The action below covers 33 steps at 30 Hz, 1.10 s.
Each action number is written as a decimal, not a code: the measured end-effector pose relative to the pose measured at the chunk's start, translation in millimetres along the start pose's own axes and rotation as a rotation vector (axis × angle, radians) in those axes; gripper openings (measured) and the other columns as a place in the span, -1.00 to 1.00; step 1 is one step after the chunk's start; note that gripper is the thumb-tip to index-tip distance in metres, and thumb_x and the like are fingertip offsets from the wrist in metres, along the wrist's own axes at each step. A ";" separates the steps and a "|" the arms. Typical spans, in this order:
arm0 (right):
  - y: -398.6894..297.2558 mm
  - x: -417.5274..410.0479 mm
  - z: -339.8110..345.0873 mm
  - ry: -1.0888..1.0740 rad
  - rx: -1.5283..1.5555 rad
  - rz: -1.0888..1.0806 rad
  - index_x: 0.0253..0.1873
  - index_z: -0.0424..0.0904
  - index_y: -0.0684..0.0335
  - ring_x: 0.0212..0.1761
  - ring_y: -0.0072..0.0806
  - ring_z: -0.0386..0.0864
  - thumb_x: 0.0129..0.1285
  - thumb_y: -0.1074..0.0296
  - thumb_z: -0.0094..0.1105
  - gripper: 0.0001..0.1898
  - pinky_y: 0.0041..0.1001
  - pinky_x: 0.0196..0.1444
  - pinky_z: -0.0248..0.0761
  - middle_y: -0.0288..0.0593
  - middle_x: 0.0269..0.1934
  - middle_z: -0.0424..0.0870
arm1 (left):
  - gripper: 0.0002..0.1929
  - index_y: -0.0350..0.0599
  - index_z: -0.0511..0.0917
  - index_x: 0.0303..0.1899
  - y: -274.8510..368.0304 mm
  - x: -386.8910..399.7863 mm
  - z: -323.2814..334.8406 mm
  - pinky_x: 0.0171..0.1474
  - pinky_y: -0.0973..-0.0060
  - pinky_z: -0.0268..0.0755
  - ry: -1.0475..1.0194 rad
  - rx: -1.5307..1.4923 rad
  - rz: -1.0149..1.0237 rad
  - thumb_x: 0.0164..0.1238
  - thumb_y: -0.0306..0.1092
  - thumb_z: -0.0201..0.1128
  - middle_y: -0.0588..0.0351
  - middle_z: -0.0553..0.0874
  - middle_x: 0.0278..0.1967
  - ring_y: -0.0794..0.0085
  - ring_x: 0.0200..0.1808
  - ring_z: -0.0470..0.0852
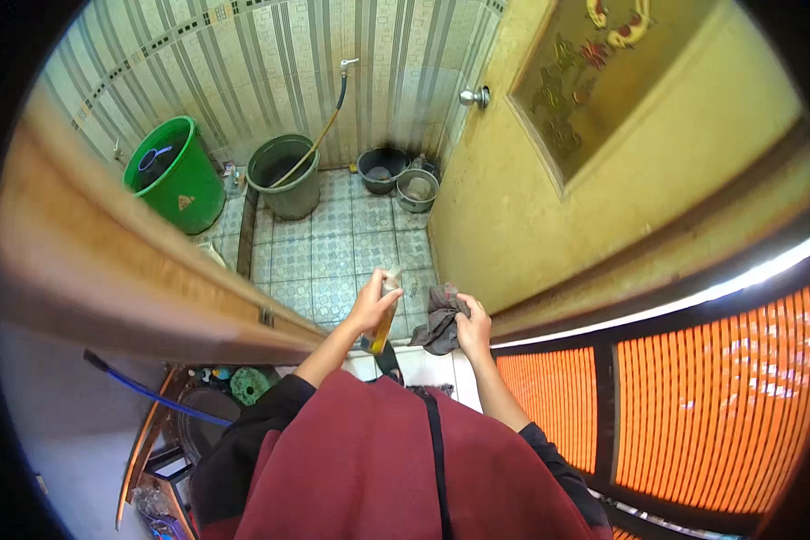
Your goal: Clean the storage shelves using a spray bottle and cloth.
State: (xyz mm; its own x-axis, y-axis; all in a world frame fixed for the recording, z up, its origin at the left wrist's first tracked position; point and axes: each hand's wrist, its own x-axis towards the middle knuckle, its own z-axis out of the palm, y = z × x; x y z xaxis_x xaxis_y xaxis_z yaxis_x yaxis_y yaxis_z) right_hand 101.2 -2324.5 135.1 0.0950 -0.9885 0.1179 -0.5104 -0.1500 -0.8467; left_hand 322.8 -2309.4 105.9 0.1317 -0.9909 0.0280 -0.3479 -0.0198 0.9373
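Observation:
My left hand [372, 304] is closed around what looks like a spray bottle [381, 332], held tilted, with a pale top and a yellowish lower part. My fingers hide much of its middle. A crumpled dark grey cloth [439, 324] hangs from my right hand [473, 327], pinched between thumb and fingers. Both hands are in front of me at the bathroom doorway, above the threshold. To the right of the cloth stands the yellow door [499, 243], swung inward, with a round metal knob [474, 98] and a decorated panel [587, 74]. Neither hand touches the door.
On the tiled floor [331, 236] stand a grey bucket [287, 202] with a hose [324, 131] in it and two basins [381, 181]. A green tub [189, 196] holds a blue dipper. The door frame [175, 263] rises at left; orange slats [709, 405] lie right.

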 end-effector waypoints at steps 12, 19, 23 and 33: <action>-101.3 248.0 106.1 -0.416 0.115 -0.205 -0.27 0.56 0.24 -0.41 -0.23 0.55 0.03 -0.06 0.18 -0.59 -0.36 -0.32 0.37 0.00 -0.48 0.59 | -0.40 -0.23 0.22 0.03 20.0 201.5 -76.0 -0.10 0.34 0.33 0.370 -0.039 0.171 0.33 0.19 -0.31 -0.12 0.51 -0.18 0.05 -0.15 0.53; -139.3 339.0 228.1 -0.687 0.347 -0.398 -0.33 0.50 0.33 -0.53 -0.74 0.32 0.03 0.13 0.32 -0.66 -0.68 -0.51 0.20 -0.42 -0.56 0.45 | -0.11 -0.20 0.11 0.15 -0.6 252.3 -168.8 -0.29 0.39 0.28 0.489 0.224 0.228 0.08 0.49 -0.41 -0.02 0.43 -0.06 0.30 -0.41 0.44; -159.3 375.5 290.4 -1.023 0.529 -0.163 -0.33 0.54 0.30 -0.54 -0.70 0.39 -0.08 0.08 0.38 -0.61 -0.60 -0.48 0.26 -0.30 -0.55 0.54 | 0.00 -0.15 0.06 0.22 -12.1 264.9 -207.0 -0.12 0.41 0.33 0.632 0.333 0.254 -0.07 0.59 -0.36 -0.08 0.37 0.04 0.29 -0.29 0.49; -237.0 415.5 404.9 -0.947 0.377 -0.398 -0.32 0.59 0.33 -0.50 -0.41 0.58 -0.04 0.11 0.29 -0.65 -0.45 -0.40 0.40 -0.06 -0.53 0.61 | -0.33 -0.22 0.41 -0.09 -47.3 260.3 -291.5 -0.07 0.38 0.40 0.752 0.069 -0.410 -0.27 -0.03 0.47 -0.02 0.63 -0.30 0.21 -0.18 0.61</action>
State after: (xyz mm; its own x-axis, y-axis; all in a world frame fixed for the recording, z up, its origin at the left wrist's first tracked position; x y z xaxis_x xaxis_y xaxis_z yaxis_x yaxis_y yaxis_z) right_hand 607.7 -2691.5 174.7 0.8964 -0.4298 0.1085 -0.0182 -0.2802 -0.9598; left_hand 644.1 -2527.6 170.1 0.8312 -0.5524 -0.0632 -0.1903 -0.3894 0.9012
